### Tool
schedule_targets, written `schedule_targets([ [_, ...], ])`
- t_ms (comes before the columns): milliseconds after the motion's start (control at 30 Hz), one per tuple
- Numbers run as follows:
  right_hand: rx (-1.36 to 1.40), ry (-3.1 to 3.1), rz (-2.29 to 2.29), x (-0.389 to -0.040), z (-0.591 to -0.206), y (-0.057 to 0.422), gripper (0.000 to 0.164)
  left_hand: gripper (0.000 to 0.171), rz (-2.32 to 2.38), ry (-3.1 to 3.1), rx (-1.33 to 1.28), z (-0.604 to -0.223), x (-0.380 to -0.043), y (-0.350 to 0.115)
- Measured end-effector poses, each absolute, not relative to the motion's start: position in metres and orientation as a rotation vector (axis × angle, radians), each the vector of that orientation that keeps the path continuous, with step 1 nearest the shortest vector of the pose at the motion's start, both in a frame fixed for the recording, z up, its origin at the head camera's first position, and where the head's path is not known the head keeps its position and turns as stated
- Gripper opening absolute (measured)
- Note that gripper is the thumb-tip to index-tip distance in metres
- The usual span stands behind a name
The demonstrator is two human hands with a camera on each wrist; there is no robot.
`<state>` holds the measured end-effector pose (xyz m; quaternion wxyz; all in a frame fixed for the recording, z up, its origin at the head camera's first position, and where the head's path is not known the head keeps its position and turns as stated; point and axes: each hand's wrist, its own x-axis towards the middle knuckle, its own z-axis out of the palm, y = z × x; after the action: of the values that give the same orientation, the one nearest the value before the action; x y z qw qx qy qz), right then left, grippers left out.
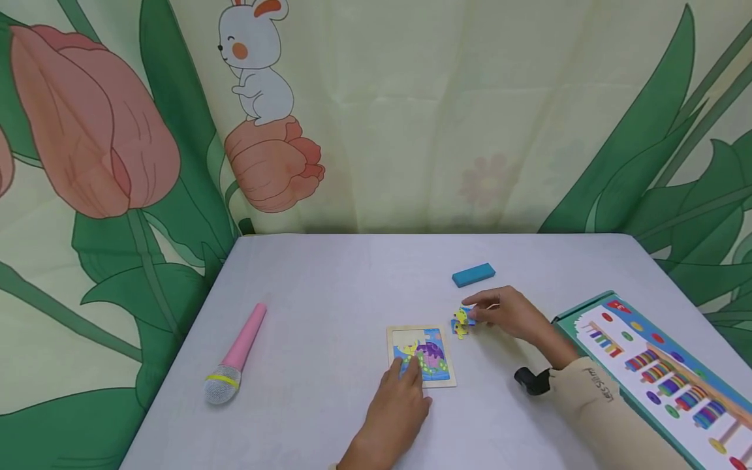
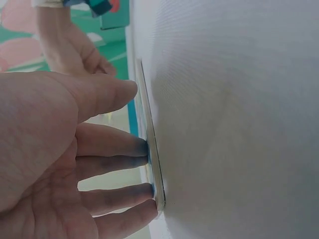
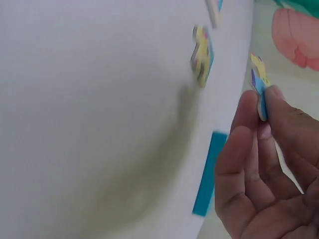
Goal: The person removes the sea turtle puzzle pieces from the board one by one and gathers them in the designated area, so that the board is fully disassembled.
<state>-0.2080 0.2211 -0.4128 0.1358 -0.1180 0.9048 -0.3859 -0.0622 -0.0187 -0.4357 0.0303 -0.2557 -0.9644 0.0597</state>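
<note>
A wooden-framed jigsaw puzzle (image 1: 435,359) with a purple and blue picture lies on the table; its upper left part shows bare board. My left hand (image 1: 395,408) rests its straight fingertips on the puzzle's lower left, and the left wrist view shows them touching the thin board's edge (image 2: 152,134). Between thumb and fingers, my right hand (image 1: 504,314) pinches a yellow and blue puzzle piece (image 3: 260,87) above the table. Another yellow and blue piece (image 3: 201,57) lies just below it on the table, right of the frame.
A blue block (image 1: 473,275) lies beyond my right hand. On the left is a pink microphone (image 1: 243,356). A green-edged box (image 1: 664,372) with coloured pictures lies under and beside my right forearm. A printed curtain (image 1: 411,117) hangs behind the table.
</note>
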Motion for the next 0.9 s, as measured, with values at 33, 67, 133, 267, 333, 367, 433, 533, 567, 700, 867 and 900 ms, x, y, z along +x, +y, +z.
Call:
schedule_targets([
  [33,-0.324,2.618,-1.101,-0.209,-0.413,0.226,0.022,0.046,0.183,-2.979,-0.786,-0.435,-0.062,-0.019],
  [67,-0.304,2.615,-1.085,-0.210,-0.413,0.230,0.021,0.046,0.183,-2.985,-0.784,-0.435,-0.062,-0.019],
  [133,-0.275,2.609,-1.057,-0.211,-0.413,0.237,0.019,0.046,0.169,-2.993,-0.776,-0.434,-0.062,-0.019],
  [267,-0.216,2.589,-1.023,-0.212,-0.414,0.245,0.018,0.047,0.158,-2.986,-0.769,-0.435,-0.062,-0.018],
  [333,-0.194,2.575,-1.018,-0.213,-0.416,0.247,0.018,0.046,0.150,-2.984,-0.762,-0.435,-0.061,-0.018],
  [367,-0.183,2.567,-1.019,-0.213,-0.416,0.248,0.018,0.047,0.143,-2.987,-0.758,-0.435,-0.061,-0.018],
  [433,-0.155,2.547,-1.028,-0.214,-0.419,0.249,0.017,0.047,0.129,-2.998,-0.751,-0.436,-0.061,-0.017],
  [533,-0.137,2.533,-1.036,-0.214,-0.423,0.248,0.017,0.048,0.105,-3.025,-0.737,-0.436,-0.062,-0.016],
  [567,-0.142,2.543,-1.028,-0.215,-0.424,0.247,0.017,0.048,0.097,-3.032,-0.732,-0.436,-0.062,-0.016],
  [700,-0.208,2.636,-0.947,-0.213,-0.426,0.242,0.015,0.048,0.078,-3.037,-0.722,-0.436,-0.062,-0.016],
  [867,-0.241,2.722,-0.844,-0.210,-0.424,0.232,0.010,0.047,0.052,-3.008,-0.725,-0.437,-0.062,-0.016],
  [900,-0.238,2.740,-0.821,-0.210,-0.424,0.230,0.010,0.046,0.065,-2.996,-0.730,-0.437,-0.062,-0.016],
])
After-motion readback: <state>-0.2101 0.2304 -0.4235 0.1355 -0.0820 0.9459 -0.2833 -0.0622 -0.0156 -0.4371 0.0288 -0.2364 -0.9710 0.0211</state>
